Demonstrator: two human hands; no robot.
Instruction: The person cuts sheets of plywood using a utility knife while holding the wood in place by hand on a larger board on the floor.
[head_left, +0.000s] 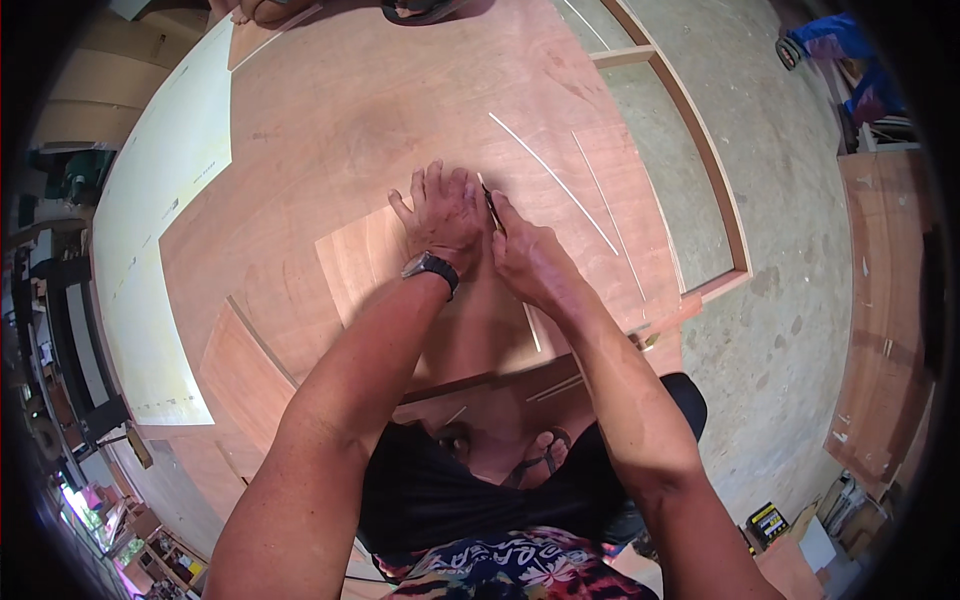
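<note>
My left hand (446,214) presses flat on the far end of a small pale plywood piece (362,262), fingers spread. A watch is on that wrist. Right beside it, my right hand (524,256) is closed around a slim dark utility knife (490,202), its tip pointing away from me. The knife is partly hidden by my fingers. Along the piece's right side a thin pale strip (532,328) shows between my forearms. Underneath lies a large reddish plywood sheet (330,130).
Two thin strips, one white (555,183), lie on the sheet to the right. A white panel (135,300) covers the left side. Beyond the right edge a wooden frame (715,170) rests on the concrete floor (790,250). Another person's foot (262,10) shows at the far edge.
</note>
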